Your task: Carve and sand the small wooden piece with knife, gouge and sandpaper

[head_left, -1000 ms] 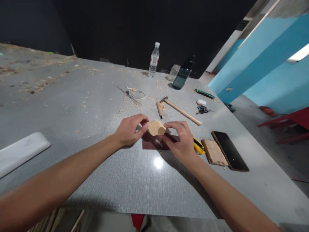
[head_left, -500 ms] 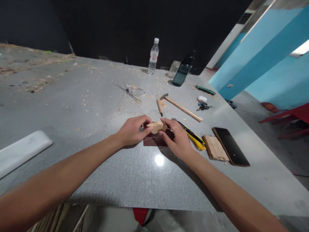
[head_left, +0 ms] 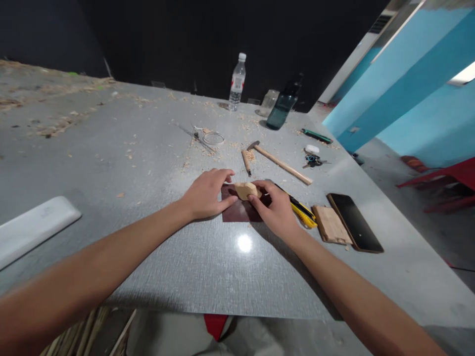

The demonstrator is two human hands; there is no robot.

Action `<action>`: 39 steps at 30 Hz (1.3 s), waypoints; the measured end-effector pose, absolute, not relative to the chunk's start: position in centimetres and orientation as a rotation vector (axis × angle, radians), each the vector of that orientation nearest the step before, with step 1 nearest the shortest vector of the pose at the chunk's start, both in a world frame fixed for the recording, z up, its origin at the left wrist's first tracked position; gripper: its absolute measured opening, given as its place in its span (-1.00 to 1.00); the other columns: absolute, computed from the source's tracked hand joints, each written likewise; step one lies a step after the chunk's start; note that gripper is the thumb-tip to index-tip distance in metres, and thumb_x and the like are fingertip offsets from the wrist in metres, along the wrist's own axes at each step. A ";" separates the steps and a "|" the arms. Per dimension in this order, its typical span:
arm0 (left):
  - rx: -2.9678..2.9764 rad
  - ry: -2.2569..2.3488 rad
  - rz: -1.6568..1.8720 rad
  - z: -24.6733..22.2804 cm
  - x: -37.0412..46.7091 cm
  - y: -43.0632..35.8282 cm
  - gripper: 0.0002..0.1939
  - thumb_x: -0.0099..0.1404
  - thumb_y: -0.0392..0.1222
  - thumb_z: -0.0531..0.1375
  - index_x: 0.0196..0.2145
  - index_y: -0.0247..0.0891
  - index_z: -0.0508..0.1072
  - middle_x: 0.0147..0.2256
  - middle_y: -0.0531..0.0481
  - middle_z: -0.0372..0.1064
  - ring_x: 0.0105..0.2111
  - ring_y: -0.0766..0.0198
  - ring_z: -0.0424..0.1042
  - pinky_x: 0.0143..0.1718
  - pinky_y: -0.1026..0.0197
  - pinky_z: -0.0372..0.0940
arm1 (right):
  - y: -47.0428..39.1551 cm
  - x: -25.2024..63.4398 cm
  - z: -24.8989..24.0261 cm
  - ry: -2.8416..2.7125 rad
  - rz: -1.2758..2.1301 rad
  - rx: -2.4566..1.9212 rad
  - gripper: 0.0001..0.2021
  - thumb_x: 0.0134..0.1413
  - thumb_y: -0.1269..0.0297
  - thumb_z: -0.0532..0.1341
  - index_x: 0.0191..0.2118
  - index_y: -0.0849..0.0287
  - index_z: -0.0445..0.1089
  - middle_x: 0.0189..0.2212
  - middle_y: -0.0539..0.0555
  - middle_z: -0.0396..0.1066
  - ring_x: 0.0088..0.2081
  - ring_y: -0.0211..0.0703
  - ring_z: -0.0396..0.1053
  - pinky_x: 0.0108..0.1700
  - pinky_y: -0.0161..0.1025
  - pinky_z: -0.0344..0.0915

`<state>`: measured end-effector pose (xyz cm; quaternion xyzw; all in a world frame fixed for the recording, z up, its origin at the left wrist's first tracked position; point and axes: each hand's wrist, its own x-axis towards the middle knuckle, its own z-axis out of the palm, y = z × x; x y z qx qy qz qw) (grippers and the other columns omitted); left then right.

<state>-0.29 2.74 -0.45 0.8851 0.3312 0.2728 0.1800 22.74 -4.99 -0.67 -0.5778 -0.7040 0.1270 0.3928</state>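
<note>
A small carved piece of pale wood (head_left: 245,190) is held over a dark red-brown sheet (head_left: 237,212) that lies on the grey table. My right hand (head_left: 276,207) grips the wood's right end between thumb and fingers. At the left of the sheet, my left hand (head_left: 208,194) is open, its thumb and fingers apart, with the thumb tip close to the wood. A yellow and black utility knife (head_left: 305,215) lies just beyond my right hand, which partly hides it.
A hammer (head_left: 284,164) and a wood-handled tool (head_left: 246,162) lie ahead. Wood block (head_left: 331,225) and phone (head_left: 355,222) sit right; bottles (head_left: 236,86) (head_left: 281,111) stand behind. White case (head_left: 37,230) is left. Keys (head_left: 312,160), wire coil (head_left: 213,138) and shavings lie farther back.
My left hand has let go of the wood and opened slightly to the left. The wood has turned in my right hand, and more of the sheet shows.
</note>
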 end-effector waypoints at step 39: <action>2.547 0.945 0.676 -0.9 -0.2 3.0 -0.08 0.13 0.15 0.52 0.29 -0.13 0.22 -0.09 -0.04 0.54 -0.02 -0.04 0.48 0.10 -0.12 0.22 | -5.0 22.6 0.7 -1.971 0.077 -1.606 -0.84 0.24 0.30 0.27 -0.07 0.08 0.46 -0.20 0.16 0.61 -0.21 0.06 0.55 -0.20 -0.09 0.36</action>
